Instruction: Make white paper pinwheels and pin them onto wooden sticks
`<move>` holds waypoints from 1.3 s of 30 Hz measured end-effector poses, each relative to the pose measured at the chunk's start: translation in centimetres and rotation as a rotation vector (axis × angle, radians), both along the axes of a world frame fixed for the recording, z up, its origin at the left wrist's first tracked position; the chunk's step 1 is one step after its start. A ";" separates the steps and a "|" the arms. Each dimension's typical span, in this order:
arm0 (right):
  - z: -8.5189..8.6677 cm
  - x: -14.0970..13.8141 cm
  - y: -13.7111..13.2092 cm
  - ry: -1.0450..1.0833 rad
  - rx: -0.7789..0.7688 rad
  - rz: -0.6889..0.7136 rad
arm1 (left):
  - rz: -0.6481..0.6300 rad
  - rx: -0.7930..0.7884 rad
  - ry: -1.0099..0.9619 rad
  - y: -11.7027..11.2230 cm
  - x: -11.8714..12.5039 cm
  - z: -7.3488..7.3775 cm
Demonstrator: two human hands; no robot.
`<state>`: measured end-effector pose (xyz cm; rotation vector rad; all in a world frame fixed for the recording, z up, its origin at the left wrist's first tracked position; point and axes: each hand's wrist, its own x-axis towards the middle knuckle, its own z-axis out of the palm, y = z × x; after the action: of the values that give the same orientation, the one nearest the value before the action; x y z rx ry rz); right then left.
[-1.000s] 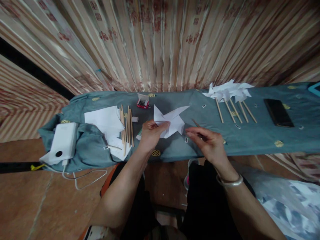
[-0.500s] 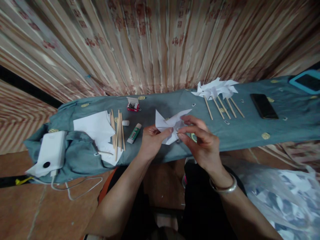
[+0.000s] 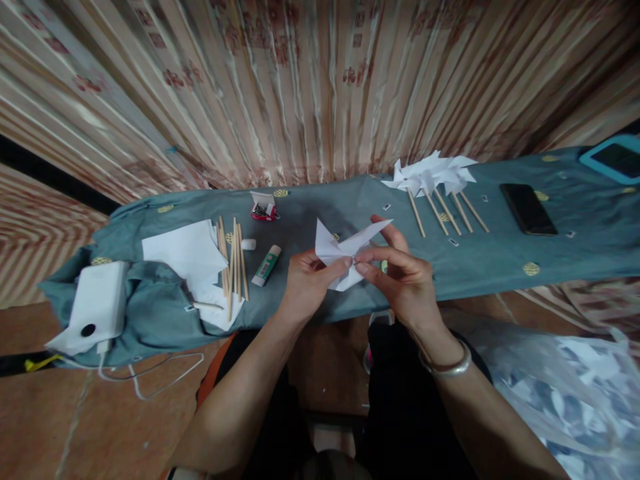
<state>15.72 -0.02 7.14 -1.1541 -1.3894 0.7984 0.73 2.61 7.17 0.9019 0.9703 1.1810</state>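
A folded white paper pinwheel (image 3: 330, 248) is above the cloth in front of me, its pointed blades standing up. My left hand (image 3: 306, 283) is closed on its left side, thumb pressed near the centre. At that centre, the thumb and index finger of my right hand (image 3: 407, 283) pinch a tiny thin pin, mostly covered by the fingertips. The right hand's other fingers are behind the right blade. A small red box (image 3: 263, 211) of metal pins lies open beyond my left hand. Nearer that hand is a green and white glue stick (image 3: 267, 266), with its white cap (image 3: 249, 245) off beside it.
Wooden sticks (image 3: 233, 260) lie over white paper sheets (image 3: 183, 250) at left, near a white power bank (image 3: 97, 300) with a cable. Finished pinwheels (image 3: 433, 175) on sticks, a black phone (image 3: 527, 209) and a blue-framed device (image 3: 613, 160) lie right. A plastic bag (image 3: 565, 393) stands on the floor.
My right hand has moved slightly left, bringing its pinching fingertips with the pin onto the pinwheel's centre. The left hand keeps its hold on the paper.
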 end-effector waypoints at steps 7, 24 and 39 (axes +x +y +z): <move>-0.3 -0.1 0.2 0.061 -0.017 0.026 | 0.014 0.018 0.004 0.0 -0.1 -0.1; -0.5 -0.1 0.1 0.035 -0.037 0.027 | 0.046 0.047 0.058 0.0 0.0 0.1; -0.5 -0.3 -0.1 -0.069 -0.014 0.013 | 0.002 0.063 0.074 0.1 -0.2 -0.3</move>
<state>15.38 -0.13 6.66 -1.1940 -1.4510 0.7849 0.54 2.67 6.85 1.0006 0.9979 1.1928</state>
